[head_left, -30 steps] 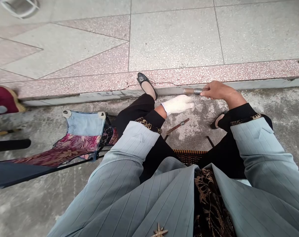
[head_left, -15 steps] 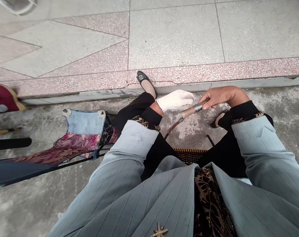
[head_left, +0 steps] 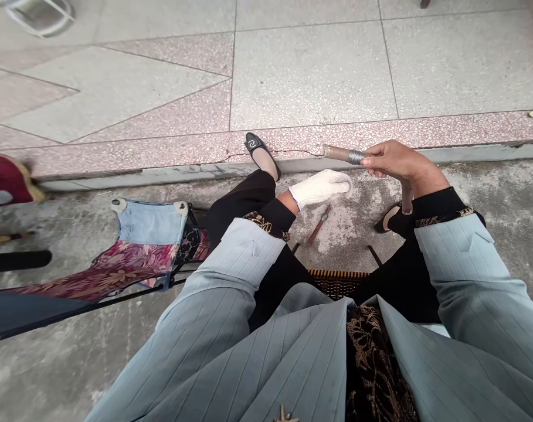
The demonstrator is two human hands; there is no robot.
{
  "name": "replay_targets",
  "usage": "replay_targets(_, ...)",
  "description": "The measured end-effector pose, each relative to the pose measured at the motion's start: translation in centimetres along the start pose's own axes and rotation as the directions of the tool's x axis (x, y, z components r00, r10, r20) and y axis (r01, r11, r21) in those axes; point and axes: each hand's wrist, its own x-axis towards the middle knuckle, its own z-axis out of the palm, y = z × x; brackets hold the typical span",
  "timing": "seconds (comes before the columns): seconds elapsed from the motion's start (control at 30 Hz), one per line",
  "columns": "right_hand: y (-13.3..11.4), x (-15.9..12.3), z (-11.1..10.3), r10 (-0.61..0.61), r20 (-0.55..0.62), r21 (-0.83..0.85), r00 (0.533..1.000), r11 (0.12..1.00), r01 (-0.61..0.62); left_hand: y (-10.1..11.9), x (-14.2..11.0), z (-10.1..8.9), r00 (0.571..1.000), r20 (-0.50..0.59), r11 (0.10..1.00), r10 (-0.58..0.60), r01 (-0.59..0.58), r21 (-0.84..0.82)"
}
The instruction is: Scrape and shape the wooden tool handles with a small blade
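Note:
My right hand (head_left: 391, 164) is closed around a wooden-handled tool (head_left: 343, 155) with a metal band. Its shaft points left, level above the concrete, and a stub of it pokes out below my wrist. My left hand (head_left: 321, 186), in a white glove, lies palm down on the concrete with the fingers together and nothing in it that I can see. A thin rusty rod (head_left: 319, 224) lies on the ground just below the glove, between my knees.
A folding stool with floral and blue fabric (head_left: 138, 246) lies tipped over at my left. The tiled step edge (head_left: 160, 170) runs across ahead, with my black shoe (head_left: 260, 151) against it. A woven seat edge (head_left: 339, 280) shows between my legs. A red shoe (head_left: 6, 176) sits far left.
My right hand has lifted the tool from a downward slant to level, pointing left. The gloved hand has dropped away from it onto the concrete. The rod lies free again.

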Motion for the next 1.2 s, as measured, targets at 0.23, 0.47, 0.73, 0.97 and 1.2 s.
replay_targets(0.23, 0.7, 1.4, -0.3, 0.134, 0.039, -0.289, 0.990, 0.950, -0.118, 0.8, -0.2, -0.6, 0.993, -0.115, 0.892, 0.039, 0.017, 0.452)
replay_targets(0.47, 0.9, 1.3, -0.4, 0.239, 0.253, -0.382, 0.937, 0.915, -0.130, 1.5, -0.7, -1.3, 0.994, -0.103, 0.792, 0.019, 0.048, 0.608)
replay_targets(0.73, 1.2, 1.6, -0.3, 0.196, 0.508, -0.318, 0.839, 0.948, -0.029, 2.7, -1.3, -1.3, 0.988, -0.052, 0.846, 0.143, -0.095, 0.525)
replay_targets(0.97, 0.5, 0.4, -0.8, 0.103, 0.522, -0.160, 0.847, 0.987, -0.021, 1.4, -1.0, -2.5, 0.987, -0.072, 0.911, 0.142, -0.102, 0.399)
replay_targets(1.2, -1.3, -1.5, -1.0, -0.087, 0.210, 0.091, 0.974, 0.993, 0.069, 0.7, -0.2, -1.3, 0.998, -0.059, 1.000, 0.016, -0.016, 0.007)
